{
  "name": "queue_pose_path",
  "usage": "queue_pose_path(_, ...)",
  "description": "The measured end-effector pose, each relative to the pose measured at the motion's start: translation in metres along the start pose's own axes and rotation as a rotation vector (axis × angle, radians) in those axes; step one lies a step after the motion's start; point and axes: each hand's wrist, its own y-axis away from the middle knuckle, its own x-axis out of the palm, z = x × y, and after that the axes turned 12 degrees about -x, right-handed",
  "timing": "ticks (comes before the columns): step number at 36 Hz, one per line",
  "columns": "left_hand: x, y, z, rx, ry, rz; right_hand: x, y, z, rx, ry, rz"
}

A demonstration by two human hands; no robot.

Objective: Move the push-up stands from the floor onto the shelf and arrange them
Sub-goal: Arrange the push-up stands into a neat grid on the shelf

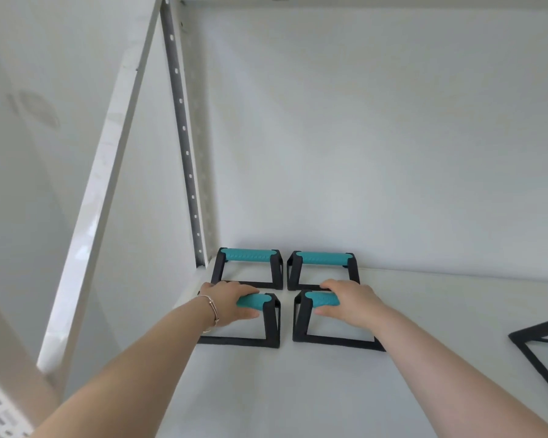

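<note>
While 5 push-up stands sit on the white shelf, the left hand and right hand each clamp 1 front stand's teal handle: left front stand, right front stand.

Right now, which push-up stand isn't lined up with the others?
The stand at the far right edge, cut off by the frame: it sits skewed and apart, while the other four form a neat square.

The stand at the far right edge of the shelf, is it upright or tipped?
Cannot tell. The far-right stand is cut off by the picture's edge; only part of its black frame shows.
</note>
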Motion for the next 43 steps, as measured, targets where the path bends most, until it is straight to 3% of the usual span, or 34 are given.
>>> queue_pose_path(7,0.019,0.001,-0.008,-0.042,-0.015,-0.227,0.018,0.001,0.0,0.08,0.131,-0.117)
queue_pose_path(17,0.016,-0.005,-0.008,-0.063,0.033,-0.188,0.025,-0.007,-0.003,0.049,0.195,-0.187)
queue_pose_path(43,0.015,-0.026,-0.012,-0.052,-0.018,-0.247,0.021,-0.022,-0.006,0.033,0.202,-0.157)
